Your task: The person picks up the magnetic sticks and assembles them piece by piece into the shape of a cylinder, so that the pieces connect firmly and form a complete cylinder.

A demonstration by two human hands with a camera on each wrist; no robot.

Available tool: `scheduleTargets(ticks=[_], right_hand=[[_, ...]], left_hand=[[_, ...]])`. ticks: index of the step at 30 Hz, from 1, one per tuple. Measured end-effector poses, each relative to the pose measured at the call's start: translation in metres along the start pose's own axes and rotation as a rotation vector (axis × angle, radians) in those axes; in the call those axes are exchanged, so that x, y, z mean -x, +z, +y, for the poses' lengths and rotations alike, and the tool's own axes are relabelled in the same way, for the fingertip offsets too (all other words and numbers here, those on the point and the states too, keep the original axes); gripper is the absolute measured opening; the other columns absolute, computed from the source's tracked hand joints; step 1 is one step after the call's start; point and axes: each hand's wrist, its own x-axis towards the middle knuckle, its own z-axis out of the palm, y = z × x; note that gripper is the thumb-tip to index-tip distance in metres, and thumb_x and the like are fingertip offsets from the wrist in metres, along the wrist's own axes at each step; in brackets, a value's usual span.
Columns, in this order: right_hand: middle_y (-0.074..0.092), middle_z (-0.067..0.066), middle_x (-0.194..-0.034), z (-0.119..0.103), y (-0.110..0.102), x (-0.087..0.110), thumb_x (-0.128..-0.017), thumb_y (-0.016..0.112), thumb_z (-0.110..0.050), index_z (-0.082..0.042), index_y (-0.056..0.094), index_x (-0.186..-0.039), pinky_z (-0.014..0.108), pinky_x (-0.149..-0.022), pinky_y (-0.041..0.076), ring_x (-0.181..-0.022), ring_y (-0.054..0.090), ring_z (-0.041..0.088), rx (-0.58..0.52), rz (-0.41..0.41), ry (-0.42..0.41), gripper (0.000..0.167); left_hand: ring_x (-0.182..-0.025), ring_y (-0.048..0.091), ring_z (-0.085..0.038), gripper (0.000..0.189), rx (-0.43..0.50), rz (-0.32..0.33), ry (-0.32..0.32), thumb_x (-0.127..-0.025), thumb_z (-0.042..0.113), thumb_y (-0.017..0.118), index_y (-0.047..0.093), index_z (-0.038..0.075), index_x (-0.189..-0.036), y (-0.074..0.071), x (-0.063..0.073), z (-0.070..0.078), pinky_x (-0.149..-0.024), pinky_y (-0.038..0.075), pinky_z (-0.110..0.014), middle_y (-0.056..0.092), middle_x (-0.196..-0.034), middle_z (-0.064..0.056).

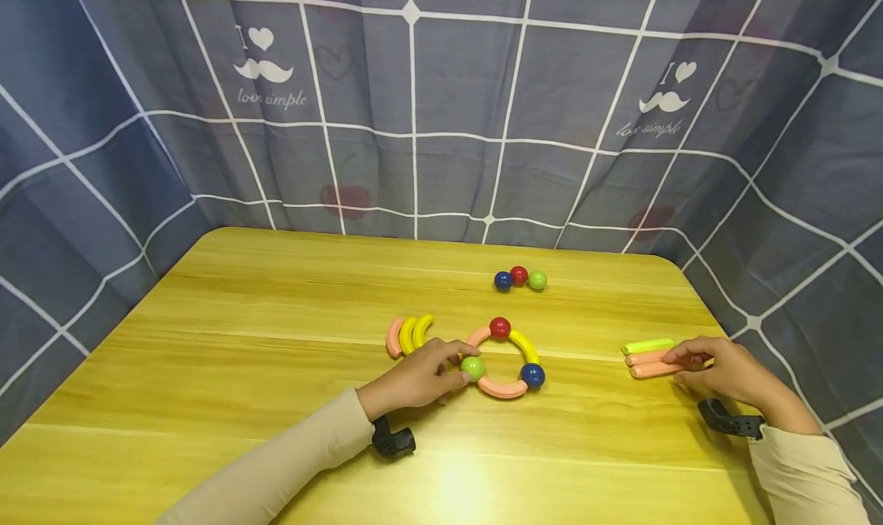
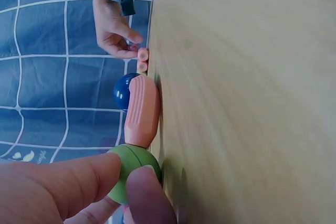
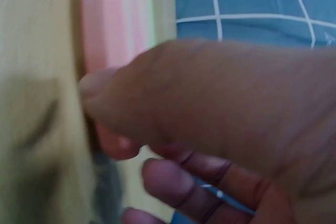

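Left hand [image 1: 421, 373] pinching green ball [image 1: 472, 368] in curved-piece ring [image 1: 502, 388], tabletop [image 1: 207, 402] below, right hand [image 1: 724, 372] at pink sticks [image 1: 648, 370], cannot tell whether pinching.

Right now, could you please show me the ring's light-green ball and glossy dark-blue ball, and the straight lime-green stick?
Ring's light-green ball [image 1: 472, 369]: head view, visible middle.
Ring's glossy dark-blue ball [image 1: 533, 375]: head view, visible middle.
Straight lime-green stick [image 1: 647, 346]: head view, mid-length.

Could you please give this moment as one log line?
left hand: pinches green ball of ring; right hand: at pink sticks, grip unclear; three balls: behind ring
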Motion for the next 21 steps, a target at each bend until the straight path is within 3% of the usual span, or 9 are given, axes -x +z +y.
scheduleTargets(ticks=[5,13,21], right_hand=[[0.058,-0.015,-0.079,0.009,0.006,0.003,-0.074,0.086,0.015,0.001,0.075,-0.093,0.023,-0.056,0.037,-0.07,0.046,0.001,-0.114,-0.019,-0.052,0.026],[0.06,-0.013,-0.079,0.005,0.006,-0.001,-0.075,0.087,0.016,-0.001,0.077,-0.093,0.026,-0.053,0.035,-0.07,0.045,0.002,-0.184,-0.116,-0.146,0.026],[0.069,-0.008,-0.093,-0.031,0.017,-0.02,-0.093,0.076,0.012,0.0,0.074,-0.112,0.027,-0.057,0.049,-0.072,0.058,0.01,-0.417,-0.251,-0.248,0.023]], left_hand=[[-0.058,0.063,-0.011,0.041,0.039,-0.003,0.006,-0.11,0.015,0.067,0.063,0.008,-0.15,0.0,-0.003,-0.002,-0.057,0.049,-0.022,0.059,-0.121,-0.013],[-0.059,0.064,-0.011,0.04,0.052,0.005,0.01,-0.109,0.015,0.068,0.063,0.007,-0.149,0.0,-0.002,-0.003,-0.059,0.05,-0.022,0.061,-0.119,-0.012],[-0.064,0.065,-0.011,0.04,0.067,0.014,0.013,-0.109,0.015,0.068,0.064,0.007,-0.148,0.002,-0.002,-0.005,-0.063,0.053,-0.023,0.062,-0.121,-0.013]])
